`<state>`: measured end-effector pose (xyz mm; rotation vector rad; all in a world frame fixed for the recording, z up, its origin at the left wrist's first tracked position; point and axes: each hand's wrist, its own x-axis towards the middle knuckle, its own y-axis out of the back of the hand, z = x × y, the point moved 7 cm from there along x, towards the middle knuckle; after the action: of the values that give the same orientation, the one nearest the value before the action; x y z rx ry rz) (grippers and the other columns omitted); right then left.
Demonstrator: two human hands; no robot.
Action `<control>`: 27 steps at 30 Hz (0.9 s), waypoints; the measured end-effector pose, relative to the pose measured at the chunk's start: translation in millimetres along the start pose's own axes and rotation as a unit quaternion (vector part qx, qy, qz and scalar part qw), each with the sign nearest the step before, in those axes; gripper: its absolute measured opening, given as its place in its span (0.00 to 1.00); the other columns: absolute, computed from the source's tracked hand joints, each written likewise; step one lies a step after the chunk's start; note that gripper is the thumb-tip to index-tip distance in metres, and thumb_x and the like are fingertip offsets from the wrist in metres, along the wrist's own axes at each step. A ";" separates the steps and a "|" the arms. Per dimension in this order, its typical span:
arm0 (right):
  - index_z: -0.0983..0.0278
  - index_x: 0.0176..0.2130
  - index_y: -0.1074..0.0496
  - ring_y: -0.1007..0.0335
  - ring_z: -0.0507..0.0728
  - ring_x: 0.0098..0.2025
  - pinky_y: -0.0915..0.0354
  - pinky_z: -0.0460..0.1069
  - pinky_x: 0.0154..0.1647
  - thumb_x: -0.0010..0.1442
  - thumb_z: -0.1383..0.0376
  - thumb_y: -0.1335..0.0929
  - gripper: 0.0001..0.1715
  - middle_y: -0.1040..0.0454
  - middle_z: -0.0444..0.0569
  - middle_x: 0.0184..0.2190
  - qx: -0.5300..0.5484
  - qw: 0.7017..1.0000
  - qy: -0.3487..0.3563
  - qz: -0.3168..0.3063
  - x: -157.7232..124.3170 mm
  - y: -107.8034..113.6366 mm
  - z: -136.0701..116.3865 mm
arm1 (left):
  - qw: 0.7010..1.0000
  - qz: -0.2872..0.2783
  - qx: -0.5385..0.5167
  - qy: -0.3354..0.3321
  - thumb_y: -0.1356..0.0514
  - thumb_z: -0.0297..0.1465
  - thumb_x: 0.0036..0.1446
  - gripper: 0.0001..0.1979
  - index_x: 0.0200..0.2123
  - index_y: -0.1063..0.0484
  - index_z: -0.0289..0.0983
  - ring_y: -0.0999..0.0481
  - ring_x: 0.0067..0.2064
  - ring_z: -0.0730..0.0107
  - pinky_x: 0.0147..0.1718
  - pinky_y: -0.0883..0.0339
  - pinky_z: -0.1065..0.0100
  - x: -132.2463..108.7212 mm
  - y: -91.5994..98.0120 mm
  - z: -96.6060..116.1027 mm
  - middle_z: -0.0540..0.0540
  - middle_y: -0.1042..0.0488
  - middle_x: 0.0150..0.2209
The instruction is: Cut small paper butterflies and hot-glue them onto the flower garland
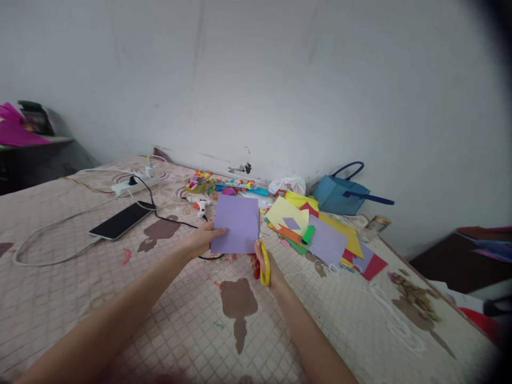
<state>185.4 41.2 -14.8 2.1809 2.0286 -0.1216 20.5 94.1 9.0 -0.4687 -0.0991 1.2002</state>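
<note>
My left hand (203, 238) grips a sheet of purple paper (236, 224) by its lower left edge, thumb on top. Along the sheet's right edge, my right hand (267, 266) holds a pair of scissors (264, 264) with yellow handles. The blades point away from me and lie at the paper's right side; whether they have cut into it I cannot tell. A bit of red shows beside the right hand, too hidden to name. Just beyond the sheet lies a white glue gun (202, 207).
Coloured paper sheets (328, 239) with a green stapler-like object (308, 234) lie to the right, near a blue bag (340, 194). A tablet (122, 220) and a power strip (136, 185) are at left. White string (394, 314) and a small brown pile (416, 296) lie at right.
</note>
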 end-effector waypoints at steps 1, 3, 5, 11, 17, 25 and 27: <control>0.60 0.20 0.44 0.53 0.47 0.10 0.53 0.44 0.10 0.51 0.37 0.40 0.31 0.46 0.36 0.11 -0.002 1.000 0.000 0.001 0.1 0.2 0.0 | 1.000 -0.001 0.000 0.002 0.33 0.28 0.45 0.17 0.39 0.30 0.31 0.23 0.33 0.63 0.35 0.30 0.65 -0.3 -0.3 0.3 0.41 0.22 0.35; 0.60 0.20 0.44 0.52 0.47 0.10 0.53 0.44 0.10 0.50 0.37 0.39 0.31 0.46 0.36 0.11 -0.005 1.000 0.001 0.002 0.2 0.5 0.0 | 1.000 -0.001 0.001 0.007 0.33 0.28 0.45 0.16 0.39 0.30 0.31 0.23 0.31 0.64 0.34 0.30 0.66 -0.7 -0.9 0.9 0.41 0.22 0.33; 0.60 0.19 0.45 0.52 0.47 0.10 0.52 0.43 0.10 0.49 0.36 0.39 0.32 0.46 0.36 0.10 -0.007 1.000 0.001 0.002 0.1 0.6 -0.2 | 1.000 0.000 0.000 0.010 0.33 0.28 0.45 0.15 0.38 0.30 0.32 0.24 0.30 0.66 0.33 0.30 0.67 -0.9 -1.2 1.3 0.42 0.22 0.31; 0.60 0.19 0.43 0.52 0.46 0.10 0.52 0.43 0.10 0.50 0.36 0.40 0.32 0.47 0.36 0.11 -0.006 1.000 -0.006 0.003 -0.5 0.1 0.0 | 1.000 0.002 0.004 0.017 0.33 0.27 0.46 0.16 0.39 0.30 0.32 0.23 0.29 0.66 0.34 0.30 0.67 -2.7 -2.6 1.2 0.43 0.22 0.32; 0.61 0.21 0.42 0.53 0.45 0.10 0.53 0.42 0.09 0.47 0.34 0.39 0.33 0.48 0.35 0.11 0.008 1.000 -0.011 0.000 2.7 0.4 5.2 | 1.000 -0.002 0.003 0.014 0.34 0.27 0.47 0.15 0.39 0.30 0.31 0.23 0.29 0.66 0.33 0.29 0.66 -3.3 -2.9 1.4 0.42 0.22 0.31; 0.61 0.22 0.41 0.53 0.45 0.10 0.53 0.42 0.08 0.44 0.32 0.39 0.36 0.48 0.35 0.11 0.023 1.000 -0.009 0.001 3.4 -1.8 9.4 | 1.000 0.004 -0.009 0.004 0.33 0.26 0.46 0.13 0.37 0.29 0.32 0.23 0.29 0.68 0.33 0.29 0.68 1.3 1.4 -1.2 0.44 0.22 0.30; 0.61 0.21 0.41 0.52 0.46 0.10 0.53 0.42 0.08 0.43 0.32 0.40 0.36 0.47 0.35 0.11 0.023 1.000 -0.010 0.000 3.3 -2.6 9.9 | 1.000 0.003 -0.012 0.006 0.33 0.26 0.46 0.13 0.36 0.29 0.32 0.23 0.28 0.68 0.32 0.29 0.69 1.5 1.5 -1.8 0.43 0.22 0.31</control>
<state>183.5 42.9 -25.2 2.1980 2.0349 -0.1915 20.3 95.4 6.6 -0.4968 -0.1027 1.2026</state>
